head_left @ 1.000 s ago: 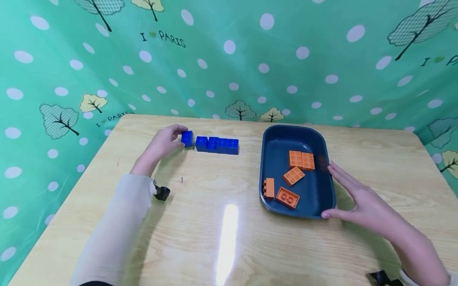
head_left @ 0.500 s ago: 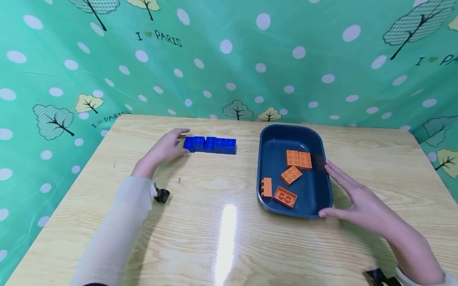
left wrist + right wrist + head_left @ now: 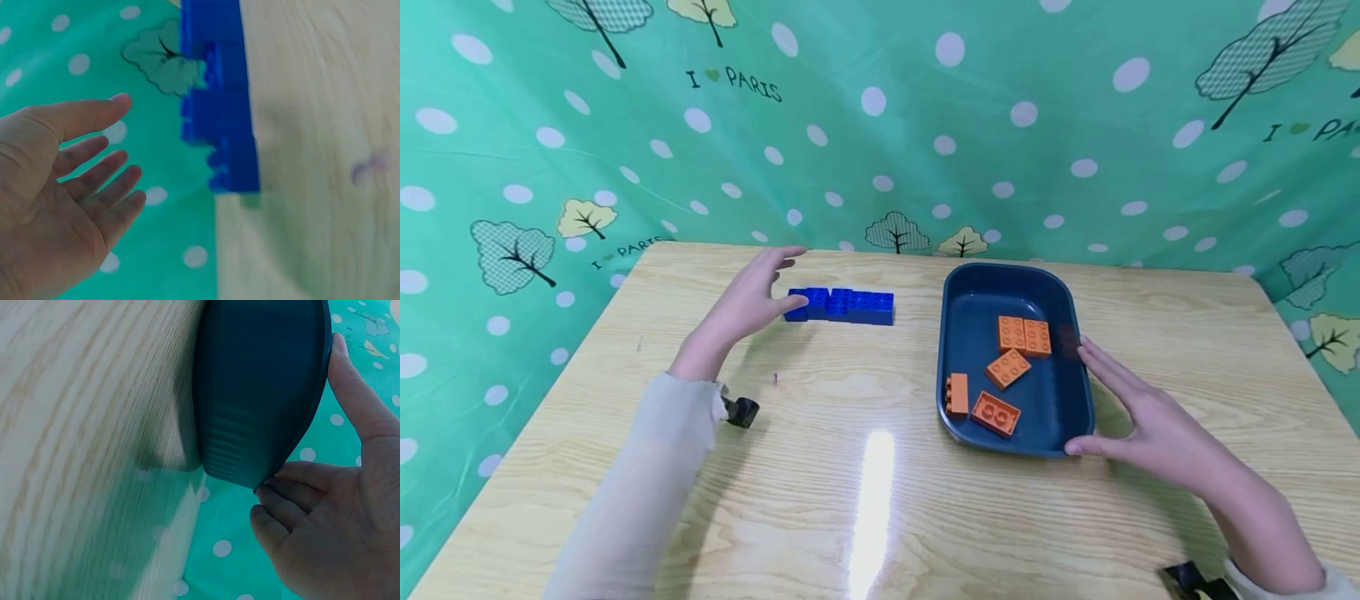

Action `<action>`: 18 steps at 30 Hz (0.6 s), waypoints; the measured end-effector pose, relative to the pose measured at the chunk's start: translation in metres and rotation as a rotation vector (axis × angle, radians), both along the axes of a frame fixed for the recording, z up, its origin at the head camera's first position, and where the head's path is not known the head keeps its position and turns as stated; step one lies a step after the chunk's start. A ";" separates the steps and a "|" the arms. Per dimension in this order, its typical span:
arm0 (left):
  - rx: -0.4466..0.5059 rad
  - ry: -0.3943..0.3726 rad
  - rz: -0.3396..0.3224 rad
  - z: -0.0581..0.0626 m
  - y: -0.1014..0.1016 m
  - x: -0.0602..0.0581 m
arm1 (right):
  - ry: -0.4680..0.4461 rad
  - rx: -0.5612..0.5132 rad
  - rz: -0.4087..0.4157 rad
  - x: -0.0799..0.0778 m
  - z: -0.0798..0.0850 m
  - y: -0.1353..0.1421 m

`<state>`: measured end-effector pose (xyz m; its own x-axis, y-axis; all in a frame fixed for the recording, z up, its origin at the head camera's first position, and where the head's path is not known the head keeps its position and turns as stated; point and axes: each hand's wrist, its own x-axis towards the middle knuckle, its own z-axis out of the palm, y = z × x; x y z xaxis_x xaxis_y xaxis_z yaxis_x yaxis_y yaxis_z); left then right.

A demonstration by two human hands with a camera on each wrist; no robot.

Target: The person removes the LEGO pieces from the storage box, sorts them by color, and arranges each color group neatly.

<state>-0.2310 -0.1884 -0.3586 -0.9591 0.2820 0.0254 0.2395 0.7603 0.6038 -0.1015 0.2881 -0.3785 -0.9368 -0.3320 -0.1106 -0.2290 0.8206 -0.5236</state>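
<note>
Several blue toy building bricks (image 3: 871, 307) stand end to end in a row of uneven height on the table. My left hand (image 3: 747, 292) hovers over the row's left end with fingers spread and nothing in them; its thumb overlaps the end brick in the head view. The left wrist view shows a gap between that hand (image 3: 75, 181) and the blue bricks (image 3: 222, 119). My right hand (image 3: 1150, 433) rests straight fingers and thumb against the right side and near corner of a dark blue plastic box (image 3: 1048, 417). Inside lie several orange bricks (image 3: 1008, 368).
The wooden table (image 3: 760, 500) ends at a green dotted curtain (image 3: 820, 100) behind and at the sides. A small purple mark (image 3: 775, 379) shows on the tabletop below the blue row. Black straps with small devices (image 3: 742, 412) sit at the wrists.
My left hand set the leftmost blue brick against the row's end, let it go and lifted up from it. The right hand stays at the box.
</note>
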 end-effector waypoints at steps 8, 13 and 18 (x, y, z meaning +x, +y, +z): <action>0.067 0.051 -0.113 0.023 0.030 0.014 | 0.008 -0.005 0.005 0.001 -0.001 0.000; 0.093 0.091 -0.187 0.034 0.054 0.022 | 0.013 -0.004 0.001 0.001 -0.001 0.001; 0.095 0.110 -0.254 0.036 0.079 0.031 | 0.007 -0.007 0.003 0.000 -0.002 0.001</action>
<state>-0.1998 -0.1090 -0.3223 -0.8480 0.5042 0.1633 0.4832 0.6089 0.6291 -0.1011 0.2895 -0.3800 -0.9364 -0.3358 -0.1018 -0.2352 0.8160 -0.5280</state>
